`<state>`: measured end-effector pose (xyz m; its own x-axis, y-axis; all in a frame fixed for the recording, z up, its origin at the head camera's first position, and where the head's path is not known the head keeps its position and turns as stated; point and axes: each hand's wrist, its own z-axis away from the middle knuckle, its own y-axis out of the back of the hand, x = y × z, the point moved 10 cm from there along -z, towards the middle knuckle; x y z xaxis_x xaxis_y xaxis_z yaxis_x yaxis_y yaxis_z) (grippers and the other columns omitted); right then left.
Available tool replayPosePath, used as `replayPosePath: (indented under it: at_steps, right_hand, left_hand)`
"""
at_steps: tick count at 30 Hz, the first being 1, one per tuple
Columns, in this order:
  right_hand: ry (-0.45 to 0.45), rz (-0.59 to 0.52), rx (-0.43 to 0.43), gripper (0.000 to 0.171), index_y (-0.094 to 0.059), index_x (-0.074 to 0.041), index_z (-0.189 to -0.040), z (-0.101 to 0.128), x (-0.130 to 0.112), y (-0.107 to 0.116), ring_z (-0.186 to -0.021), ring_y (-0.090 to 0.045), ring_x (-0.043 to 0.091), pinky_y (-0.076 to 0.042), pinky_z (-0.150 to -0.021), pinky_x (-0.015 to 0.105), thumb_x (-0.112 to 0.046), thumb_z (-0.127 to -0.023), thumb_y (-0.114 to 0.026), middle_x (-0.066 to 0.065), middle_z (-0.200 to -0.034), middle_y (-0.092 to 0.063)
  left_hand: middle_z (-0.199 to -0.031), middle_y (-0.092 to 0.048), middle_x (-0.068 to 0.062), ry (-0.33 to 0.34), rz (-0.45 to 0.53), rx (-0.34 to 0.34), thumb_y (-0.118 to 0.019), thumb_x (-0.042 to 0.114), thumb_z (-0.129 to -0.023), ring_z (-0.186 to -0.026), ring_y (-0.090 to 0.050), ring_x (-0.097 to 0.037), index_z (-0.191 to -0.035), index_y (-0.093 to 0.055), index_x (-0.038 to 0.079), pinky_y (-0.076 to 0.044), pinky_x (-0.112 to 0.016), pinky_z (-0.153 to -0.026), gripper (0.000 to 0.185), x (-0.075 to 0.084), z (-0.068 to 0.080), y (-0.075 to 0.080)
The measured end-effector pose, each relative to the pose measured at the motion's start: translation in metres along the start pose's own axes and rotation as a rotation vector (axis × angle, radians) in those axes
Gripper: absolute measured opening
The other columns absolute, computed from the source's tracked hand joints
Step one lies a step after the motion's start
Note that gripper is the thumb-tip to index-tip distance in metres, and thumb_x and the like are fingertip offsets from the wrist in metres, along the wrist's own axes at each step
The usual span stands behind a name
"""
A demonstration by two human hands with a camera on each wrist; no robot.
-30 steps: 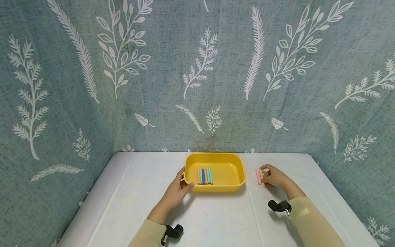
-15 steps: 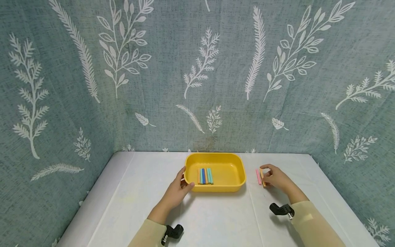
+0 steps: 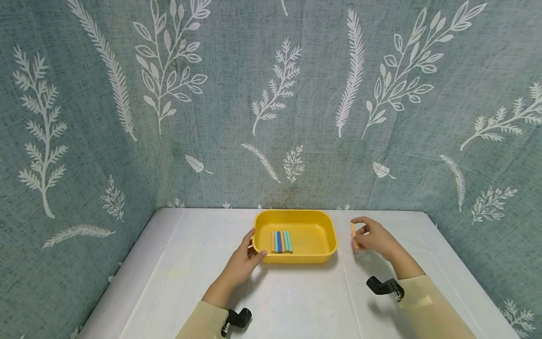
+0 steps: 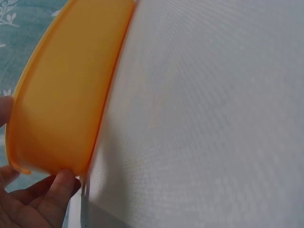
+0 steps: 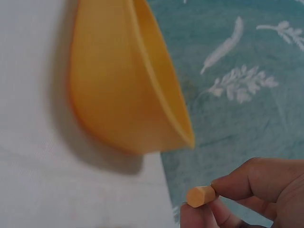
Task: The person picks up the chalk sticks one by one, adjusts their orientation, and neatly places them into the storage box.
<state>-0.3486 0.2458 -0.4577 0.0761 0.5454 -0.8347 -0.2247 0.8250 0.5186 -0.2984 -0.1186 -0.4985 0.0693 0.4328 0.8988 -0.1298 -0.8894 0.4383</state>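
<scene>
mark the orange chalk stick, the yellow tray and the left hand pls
orange chalk stick [image 5: 199, 196], right wrist view, on its blunt end face.
yellow tray [image 3: 330, 235], head view, on the bare inner right wall.
left hand [image 3: 242, 262], head view, on the back of the hand.

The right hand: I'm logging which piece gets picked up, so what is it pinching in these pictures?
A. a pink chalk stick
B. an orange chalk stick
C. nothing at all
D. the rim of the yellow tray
B: the right hand pinches an orange chalk stick between thumb and fingers, raised off the table beside the yellow tray, whose near left corner the left hand grips.
</scene>
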Motion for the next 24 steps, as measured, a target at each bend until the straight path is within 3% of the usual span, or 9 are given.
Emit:
replayPosePath:
  at_steps: [8,13,24]
  right_hand:
    - [0.007,-0.084,-0.039,0.056,-0.041,-0.001,-0.147,0.0,-0.026,-0.009,-0.072,-0.065,0.034,-0.06,-0.075,0.047,-0.002,-0.095,-0.063,0.018,-0.105,-0.053]
    - [0.018,-0.098,-0.03,0.057,-0.042,-0.002,-0.147,-0.001,-0.04,-0.014,-0.075,-0.064,0.023,-0.061,-0.075,0.039,-0.002,-0.095,-0.065,0.018,-0.106,-0.054]
    - [0.049,-0.169,-0.052,0.056,-0.042,-0.001,-0.148,-0.007,-0.063,-0.032,-0.084,-0.065,0.024,-0.061,-0.079,0.038,0.002,-0.096,-0.063,0.019,-0.106,-0.055]
  left_hand:
    - [-0.155,-0.036,-0.025,0.008,-0.001,0.004,-0.064,0.032,-0.1,-0.134,-0.049,-0.038,-0.162,-0.016,0.018,-0.046,-0.049,-0.106,0.08,-0.002,-0.001,0.001]
    - [-0.155,-0.035,-0.024,0.005,0.003,0.004,-0.064,0.031,-0.1,-0.134,-0.049,-0.038,-0.162,-0.016,0.018,-0.045,-0.048,-0.106,0.079,-0.002,-0.001,0.0]
    - [-0.154,-0.037,-0.024,0.002,-0.002,0.01,-0.064,0.032,-0.1,-0.133,-0.05,-0.037,-0.162,-0.016,0.018,-0.045,-0.048,-0.107,0.079,-0.004,-0.002,-0.001]
